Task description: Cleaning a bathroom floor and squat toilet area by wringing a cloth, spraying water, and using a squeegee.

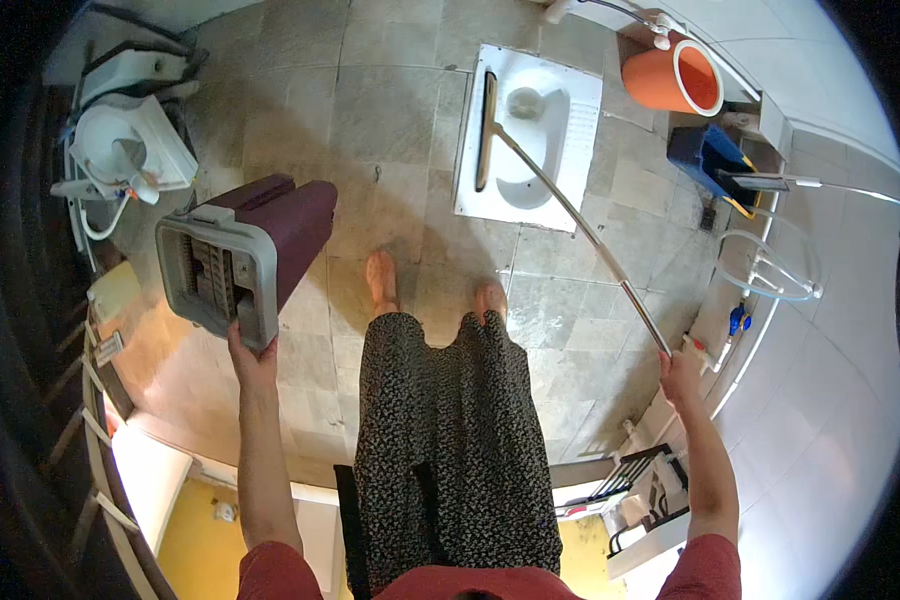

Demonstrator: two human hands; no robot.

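My left hand (pixel 255 358) grips the lower edge of a maroon twin-slot flat-mop bucket (pixel 304 236). Tilted toward me, the bucket shows its grey top rim and the slotted wringer inside. On the right, my right hand (pixel 679 375) is closed around the upper end of a metal mop pole (pixel 600 247). The pole slants away to a long, narrow flat mop head (pixel 486 131), which lies over the left side of a white squat toilet pan (pixel 581 172). My bare feet stand on the tiled floor between the bucket and the pole.
Along the right wall are an orange bucket (pixel 649 79), a blue bucket (pixel 690 157) with a handled tool in it, and pipes with a blue valve (pixel 739 319). A white washbasin (pixel 169 161) is at the left. Behind me runs a raised doorway threshold (pixel 319 493).
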